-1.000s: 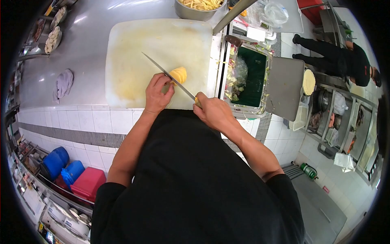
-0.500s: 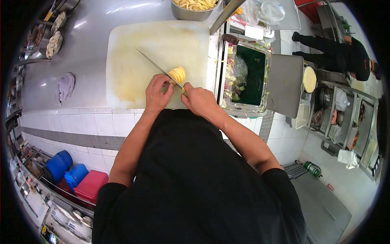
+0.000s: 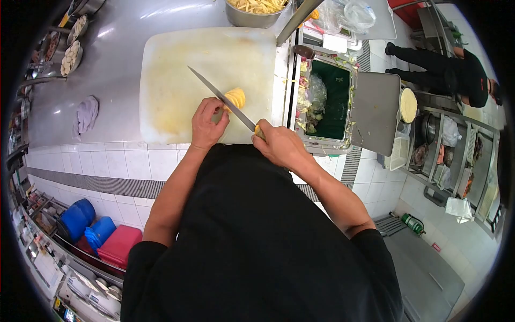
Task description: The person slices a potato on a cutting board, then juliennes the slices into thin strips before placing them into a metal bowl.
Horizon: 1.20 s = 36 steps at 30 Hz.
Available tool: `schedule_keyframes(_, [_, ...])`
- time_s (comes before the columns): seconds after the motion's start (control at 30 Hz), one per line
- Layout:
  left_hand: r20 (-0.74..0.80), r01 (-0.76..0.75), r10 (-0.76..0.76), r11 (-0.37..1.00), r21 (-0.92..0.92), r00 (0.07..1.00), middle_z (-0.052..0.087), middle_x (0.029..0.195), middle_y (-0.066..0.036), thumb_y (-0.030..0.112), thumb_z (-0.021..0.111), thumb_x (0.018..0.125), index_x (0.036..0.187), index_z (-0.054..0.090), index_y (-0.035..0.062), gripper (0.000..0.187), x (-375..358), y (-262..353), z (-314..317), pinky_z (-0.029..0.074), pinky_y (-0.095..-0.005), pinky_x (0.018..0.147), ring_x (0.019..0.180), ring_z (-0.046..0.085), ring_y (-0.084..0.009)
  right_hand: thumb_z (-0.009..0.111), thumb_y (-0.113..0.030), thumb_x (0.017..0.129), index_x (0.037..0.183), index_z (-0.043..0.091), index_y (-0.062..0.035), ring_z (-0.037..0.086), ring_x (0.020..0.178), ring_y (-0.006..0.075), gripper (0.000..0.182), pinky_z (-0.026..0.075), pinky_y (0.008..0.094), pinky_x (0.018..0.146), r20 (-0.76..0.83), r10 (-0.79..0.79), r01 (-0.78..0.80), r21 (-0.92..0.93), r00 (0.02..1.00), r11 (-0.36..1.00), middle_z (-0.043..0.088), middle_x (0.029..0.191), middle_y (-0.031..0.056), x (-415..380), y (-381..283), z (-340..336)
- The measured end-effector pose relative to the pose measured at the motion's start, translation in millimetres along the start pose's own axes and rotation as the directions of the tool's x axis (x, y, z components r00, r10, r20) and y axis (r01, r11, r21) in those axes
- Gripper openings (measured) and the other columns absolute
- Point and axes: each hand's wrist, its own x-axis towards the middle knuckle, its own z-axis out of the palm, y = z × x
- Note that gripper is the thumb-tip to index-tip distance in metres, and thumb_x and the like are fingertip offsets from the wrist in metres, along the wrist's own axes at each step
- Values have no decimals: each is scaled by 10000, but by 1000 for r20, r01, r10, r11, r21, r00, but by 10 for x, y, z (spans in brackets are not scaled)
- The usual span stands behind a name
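Note:
My right hand grips the yellowish handle of a long kitchen knife. The blade points up and left, crossing beside a yellow vegetable cut into a fan of thin slices. My left hand has its fingers curled and thumb drawn in. Its fingertips are against the near end of the vegetable, close to the blade, and hide part of it. Under all of this lies a large pale cutting board, stained yellow in places.
A metal bowl of yellow strips stands beyond the board. To the right is a dark green bin with vegetable scraps around it. A purple cloth lies on the steel counter. A person in black stands farther right.
My right hand has drawn the knife back toward me and to the right. The left hand and the sliced vegetable stay almost in place.

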Motion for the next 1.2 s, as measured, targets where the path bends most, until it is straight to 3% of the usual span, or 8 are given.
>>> schedule_keyframes(0.53, [-3,45,-45,998,-32,999,678,974,-106,23,753,826,1026,640,25,229,-28,-48,-8,577,-343,715,768,682,-247,597,-268,992,1051,559,-3,706,756,467,275,548,572,693,-71,-34,30,-63,997,998,706,770,252,223,-126,235])
schedule_keyframes(0.77, [21,114,-114,993,-10,993,684,987,-107,26,754,848,1041,651,23,219,-46,-63,1,587,-340,726,794,699,-239,587,-310,1003,1077,549,-5,688,770,494,316,523,591,723,-126,-99,98,-15,987,995,689,777,288,456,-12,381])
schedule_keyframes(0.9, [8,67,-67,997,-35,998,672,945,-106,14,762,854,1046,653,15,220,-35,-73,9,565,-327,689,722,673,-211,595,-336,990,1094,561,-14,687,762,499,339,529,591,719,-117,44,-34,87,992,996,697,782,283,167,-88,90])
schedule_keyframes(1.0, [77,108,-104,993,-49,992,658,1046,-122,32,750,868,1121,675,22,264,-26,-52,-13,572,-357,769,837,680,-254,601,-374,993,1120,571,-36,681,776,508,362,517,586,738,-212,115,-77,181,971,981,697,786,278,24,64,-43])
schedule_keyframes(1.07, [13,-99,98,982,162,995,629,1257,-156,100,726,902,1251,671,50,357,-2,32,10,529,-437,976,1128,634,-339,607,-380,998,1100,570,-36,682,801,509,360,515,574,744,-200,245,-181,292,949,939,693,796,283,-46,192,-108])
schedule_keyframes(1.1, [13,-107,106,981,162,994,629,1257,-156,100,726,902,1251,671,50,357,65,103,42,529,-437,976,1128,634,-339,619,-384,997,1072,573,-33,680,828,512,362,512,558,753,-230,263,-177,337,937,925,688,816,294,-57,317,-45])
schedule_keyframes(1.17, [220,-282,218,903,325,951,540,1468,-135,230,680,946,1379,623,107,453,223,231,98,389,-517,1165,1393,461,-365,623,-386,995,1064,575,-26,677,838,516,370,508,559,759,-225,298,-193,394,928,899,684,828,305,-126,407,-11])
schedule_keyframes(1.2, [221,-288,224,900,326,949,540,1468,-135,230,680,946,1379,623,107,453,239,185,125,389,-517,1165,1393,461,-365,626,-387,994,1056,576,-18,673,847,520,378,505,560,765,-214,333,-210,447,918,869,681,840,316,-163,438,13])
